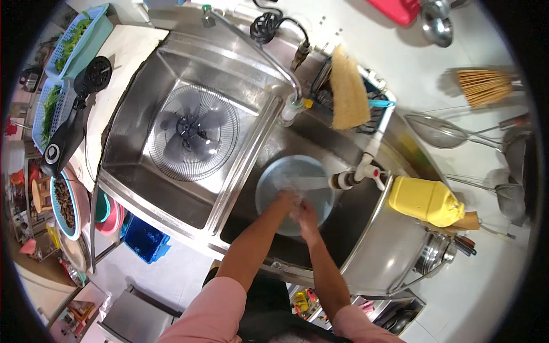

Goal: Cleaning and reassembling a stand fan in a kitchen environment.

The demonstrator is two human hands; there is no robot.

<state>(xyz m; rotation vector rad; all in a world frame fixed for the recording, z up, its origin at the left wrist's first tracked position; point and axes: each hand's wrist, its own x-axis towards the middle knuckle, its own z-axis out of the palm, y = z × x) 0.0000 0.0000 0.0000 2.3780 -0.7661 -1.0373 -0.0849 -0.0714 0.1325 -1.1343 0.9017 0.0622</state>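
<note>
Pink fabric sleeves [220, 306] come in from the lower edge, and the bare forearms reach forward over the front rim of a stainless-steel double sink. The left hand [287, 202] and the right hand [307, 216] are close together, low over a round, light-blue plastic basin [267, 182]. Splash and blur cover the fingers, so I cannot tell whether either grip is clenched, released or grasping something. The basin sits on the floor of the right-hand bowl [350, 226], and a white tap with a red-and-white handle [368, 171] sends a stream of water [310, 183] into it beside the left hand. Right of that bowl, a yellow plastic jug [424, 200] lies near the steel edge. In the left-hand bowl, beyond the divider, lies a round wire fan grille [193, 132] with translucent grey blades [213, 120]. Left of it, a long black plastic fan body [67, 134] lies on the white-topped bench [130, 54]. Behind the sink, a tan loofah slab [350, 88] leans on a dark rack. Farthest off, a round mesh strainer [437, 131] and a straw-coloured bristle brush [484, 87] hang against the white wall.
</note>
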